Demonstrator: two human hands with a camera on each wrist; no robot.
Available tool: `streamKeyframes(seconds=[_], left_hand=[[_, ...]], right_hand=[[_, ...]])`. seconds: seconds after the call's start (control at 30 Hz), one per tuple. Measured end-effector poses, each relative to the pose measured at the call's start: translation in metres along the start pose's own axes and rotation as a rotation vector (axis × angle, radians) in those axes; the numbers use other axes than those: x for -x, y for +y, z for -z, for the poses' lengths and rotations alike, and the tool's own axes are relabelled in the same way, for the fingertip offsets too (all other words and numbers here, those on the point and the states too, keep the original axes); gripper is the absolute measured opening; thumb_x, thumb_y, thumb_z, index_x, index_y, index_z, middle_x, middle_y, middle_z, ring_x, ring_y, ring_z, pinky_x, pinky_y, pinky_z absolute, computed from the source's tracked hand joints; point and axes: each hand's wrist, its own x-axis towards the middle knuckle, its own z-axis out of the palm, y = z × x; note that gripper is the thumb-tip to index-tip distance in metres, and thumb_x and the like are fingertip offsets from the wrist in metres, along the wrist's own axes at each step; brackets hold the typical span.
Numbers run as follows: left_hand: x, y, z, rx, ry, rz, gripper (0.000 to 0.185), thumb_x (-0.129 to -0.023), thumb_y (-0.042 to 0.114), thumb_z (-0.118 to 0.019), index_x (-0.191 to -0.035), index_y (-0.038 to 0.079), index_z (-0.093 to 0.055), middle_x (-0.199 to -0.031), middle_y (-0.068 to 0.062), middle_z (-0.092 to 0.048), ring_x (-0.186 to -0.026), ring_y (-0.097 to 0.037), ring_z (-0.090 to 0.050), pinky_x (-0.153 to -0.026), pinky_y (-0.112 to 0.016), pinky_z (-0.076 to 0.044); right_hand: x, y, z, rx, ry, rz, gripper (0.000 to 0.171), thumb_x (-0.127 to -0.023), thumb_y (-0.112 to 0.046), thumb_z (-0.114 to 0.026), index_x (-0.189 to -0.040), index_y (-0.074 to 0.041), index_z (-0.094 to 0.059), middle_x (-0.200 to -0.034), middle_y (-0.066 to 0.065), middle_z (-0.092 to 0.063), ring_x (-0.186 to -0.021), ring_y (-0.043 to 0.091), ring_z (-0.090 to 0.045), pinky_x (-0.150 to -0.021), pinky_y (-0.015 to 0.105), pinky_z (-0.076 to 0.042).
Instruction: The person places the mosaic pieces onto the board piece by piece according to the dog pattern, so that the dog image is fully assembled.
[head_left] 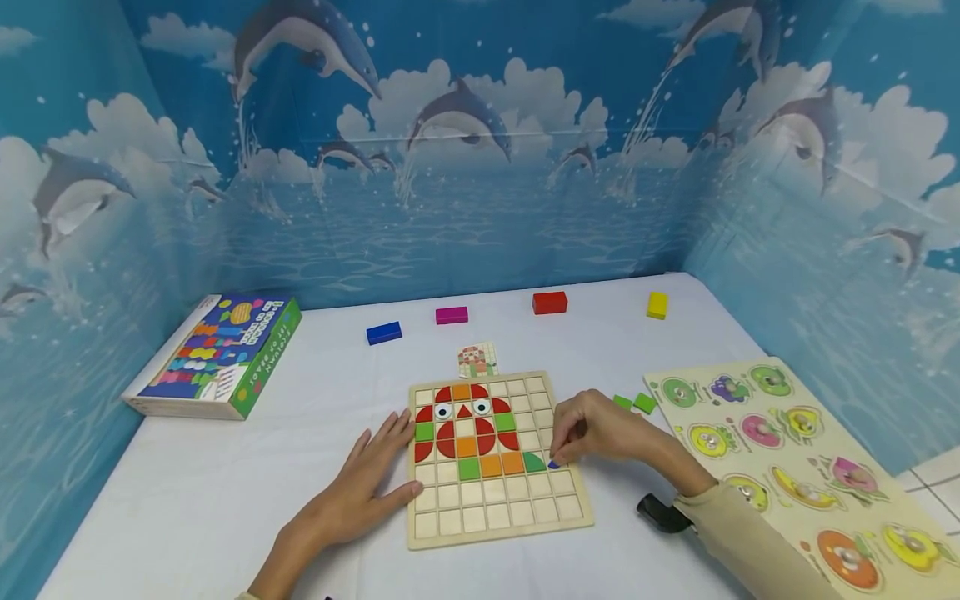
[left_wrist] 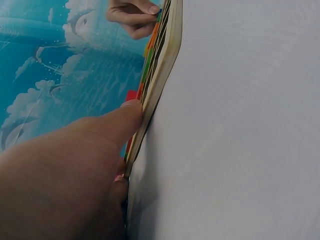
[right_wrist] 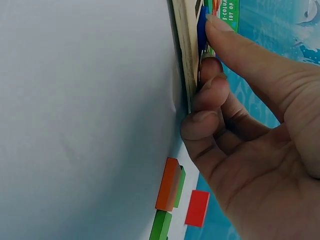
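Observation:
A wooden grid board (head_left: 501, 533) lies on the white table, with red, orange and green tiles and two eye tiles set in its squares. My left hand (head_left: 367, 483) rests along the board's left edge, fingers straight and thumb touching the rim. At the right side of the board, my right hand (head_left: 600, 425) pinches a small blue tile (head_left: 553, 464) between thumb and fingers, just right of a green rounded tile (head_left: 535, 462). The right wrist view shows the blue tile (right_wrist: 202, 31) under the thumb tip, right at the board's edge.
A small pattern card (head_left: 477, 360) lies behind the board. Farther back stand blue (head_left: 384, 333), magenta (head_left: 452, 316), red (head_left: 550, 302) and yellow (head_left: 657, 305) blocks. Green pieces (head_left: 644, 402) and a fruit puzzle board (head_left: 772, 475) lie right; a box (head_left: 217, 354) sits left.

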Motion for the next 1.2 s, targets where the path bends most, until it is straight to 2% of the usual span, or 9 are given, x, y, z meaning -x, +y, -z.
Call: streamKeyframes(seconds=[0.47,0.73,0.9,1.0,1.13,1.2], left_hand=[[-0.002,0.001,-0.001,-0.012,0.001,0.007,0.088,-0.105,0.054,-0.064,-0.173,0.014,-0.024,-0.182,-0.001,-0.009,-0.169,-0.023,0.000,-0.136,-0.056,0.003],[-0.001,0.001,-0.001,-0.010,0.006,0.010,0.088,-0.105,0.054,-0.065,-0.173,0.015,-0.024,-0.182,0.000,-0.009,-0.169,-0.022,0.000,-0.136,-0.055,0.003],[-0.001,0.002,0.000,-0.017,0.003,0.010,0.088,-0.105,0.053,-0.065,-0.173,0.015,-0.024,-0.182,0.000,-0.010,-0.168,-0.021,0.000,-0.136,-0.054,0.003],[-0.001,0.001,0.000,-0.016,0.005,0.009,0.088,-0.106,0.052,-0.065,-0.173,0.014,-0.024,-0.182,0.000,-0.009,-0.168,-0.021,0.000,-0.136,-0.054,0.003],[-0.001,0.000,0.000,-0.016,0.007,0.010,0.088,-0.106,0.052,-0.065,-0.173,0.014,-0.024,-0.182,0.000,-0.009,-0.168,-0.021,0.000,-0.136,-0.054,0.003],[0.000,0.000,0.000,-0.018,0.008,0.009,0.088,-0.106,0.052,-0.064,-0.173,0.013,-0.023,-0.182,-0.001,-0.009,-0.168,-0.022,0.000,-0.136,-0.054,0.003]], right_hand=[[0.002,0.000,0.000,-0.016,-0.032,0.066,0.007,-0.086,-0.008,-0.091,-0.089,-0.013,-0.088,-0.083,-0.002,-0.072,-0.070,0.005,-0.056,-0.060,0.016,-0.045],[0.001,0.004,0.003,0.021,-0.038,0.087,0.006,-0.098,-0.017,-0.082,-0.098,-0.015,-0.087,-0.081,-0.003,-0.070,-0.072,0.006,-0.056,-0.060,0.018,-0.043],[0.002,0.008,0.009,0.025,-0.003,0.031,0.018,-0.107,-0.019,-0.070,-0.096,-0.014,-0.083,-0.083,0.003,-0.071,-0.074,0.008,-0.057,-0.062,0.020,-0.044],[0.006,0.009,0.015,0.022,0.034,0.006,0.023,-0.109,-0.016,-0.065,-0.093,-0.011,-0.080,-0.078,0.006,-0.067,-0.070,0.010,-0.057,-0.061,0.022,-0.046],[0.015,0.009,0.030,0.061,0.113,-0.010,0.017,-0.108,-0.013,-0.067,-0.097,-0.008,-0.079,-0.075,0.005,-0.065,-0.068,0.012,-0.058,-0.059,0.024,-0.048],[0.020,0.010,0.037,0.108,0.160,-0.020,0.012,-0.105,-0.013,-0.071,-0.100,-0.008,-0.080,-0.079,0.002,-0.069,-0.070,0.010,-0.058,-0.060,0.024,-0.050]])
